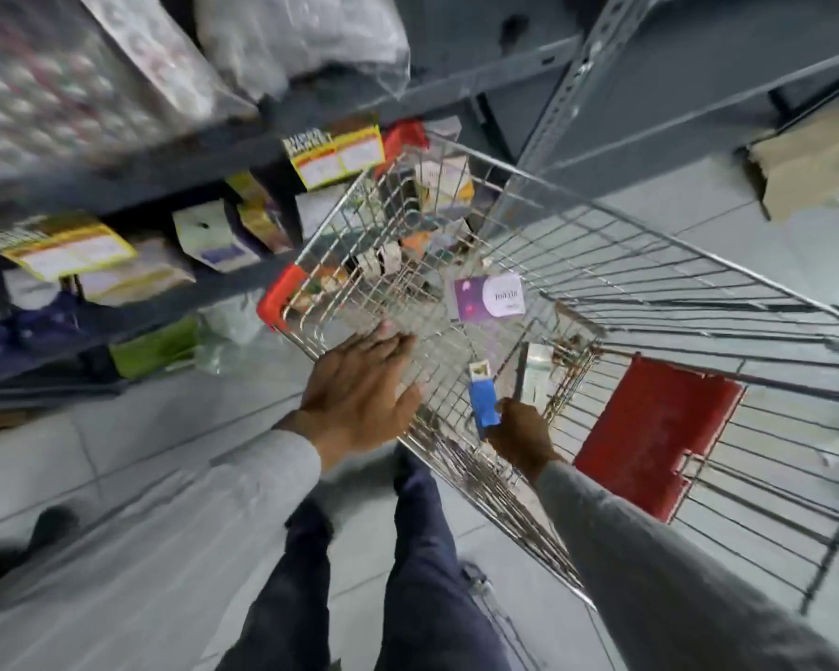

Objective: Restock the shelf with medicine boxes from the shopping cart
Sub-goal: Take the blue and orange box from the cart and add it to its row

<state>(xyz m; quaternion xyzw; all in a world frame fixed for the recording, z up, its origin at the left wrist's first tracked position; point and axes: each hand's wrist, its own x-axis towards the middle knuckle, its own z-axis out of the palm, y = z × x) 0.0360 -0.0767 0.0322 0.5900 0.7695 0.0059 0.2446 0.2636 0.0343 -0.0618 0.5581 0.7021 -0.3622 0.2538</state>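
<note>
A wire shopping cart (601, 225) stands beside a grey metal shelf (243, 278). Several medicine boxes lie in the cart's far end, among them a purple and white box (488, 296). My right hand (521, 435) reaches over the cart's near rim and grips a small blue box (484, 404) with a white and yellow top. My left hand (359, 387) hovers flat at the cart's left rim, fingers spread, holding nothing. The shelf carries yellow boxes (335, 155) and other packs.
A red child-seat flap (650, 433) hangs in the cart's near end. A red corner bumper (279, 295) marks the cart's left corner. A brown carton (814, 167) sits at the right. Blister packs and plastic bags fill the upper shelf. My legs stand on the tiled floor.
</note>
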